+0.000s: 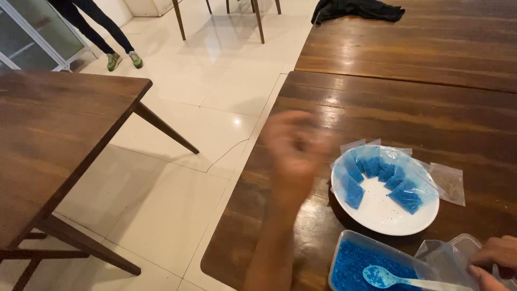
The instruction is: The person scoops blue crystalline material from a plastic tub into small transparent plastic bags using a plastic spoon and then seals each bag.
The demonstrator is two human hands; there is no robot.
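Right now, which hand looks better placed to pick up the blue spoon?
Probably the right hand: it rests beside the blue spoon and a clear bag. The left hand is raised, blurred, farther off.

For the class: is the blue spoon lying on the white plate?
No: the blue spoon rests in the clear container of blue granules, while the white plate holds only small filled bags.

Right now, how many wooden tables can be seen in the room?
3. One table stands at the left, one table holds the white plate, and a third table lies behind it, under dark cloth.
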